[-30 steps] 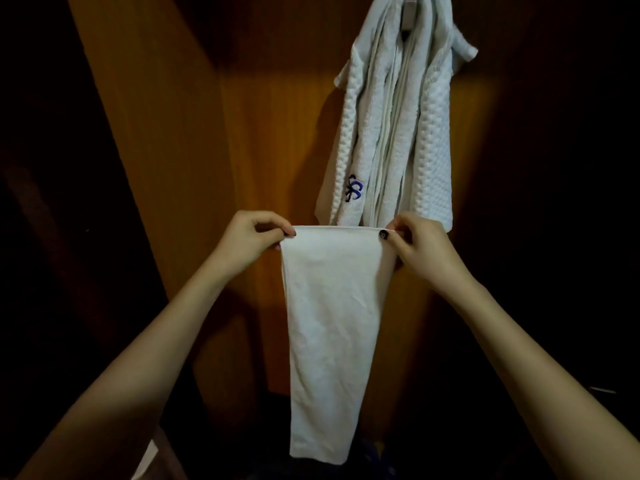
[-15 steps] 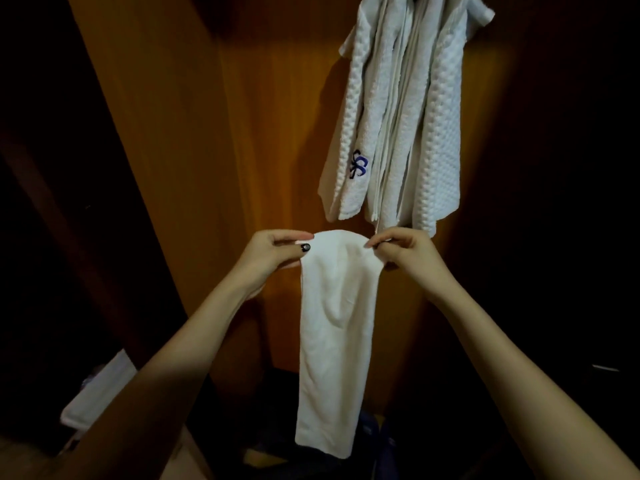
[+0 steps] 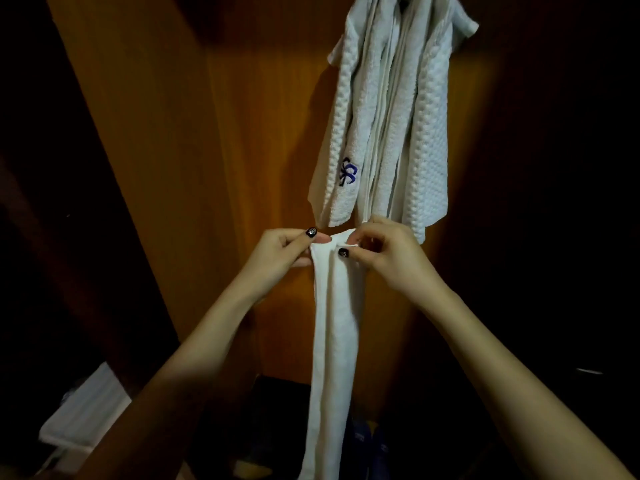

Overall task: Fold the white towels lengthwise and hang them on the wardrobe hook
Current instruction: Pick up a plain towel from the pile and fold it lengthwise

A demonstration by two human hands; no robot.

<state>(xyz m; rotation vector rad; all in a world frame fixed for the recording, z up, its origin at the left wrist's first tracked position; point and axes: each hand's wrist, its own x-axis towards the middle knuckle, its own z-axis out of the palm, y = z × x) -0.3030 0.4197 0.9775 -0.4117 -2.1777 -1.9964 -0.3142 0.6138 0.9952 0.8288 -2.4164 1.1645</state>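
Note:
A plain white towel (image 3: 330,341) hangs down in a narrow strip, folded lengthwise, in front of the wooden wardrobe back. My left hand (image 3: 280,254) pinches its top left corner. My right hand (image 3: 384,258) pinches the top right corner, and the two hands almost touch. Above them several textured white towels (image 3: 391,126), one with a blue embroidered mark, hang bunched together from the top of the wardrobe. The hook itself is hidden behind them at the frame's top edge.
An orange wooden side panel (image 3: 138,150) of the wardrobe stands at the left. Folded white fabric (image 3: 86,417) lies low at the left. Dark items sit on the wardrobe floor (image 3: 363,441). The right side is in deep shadow.
My hands have come together, bringing the towel's two top corners close and narrowing the hanging towel from a wide panel to a slim strip. The view has tilted slightly down.

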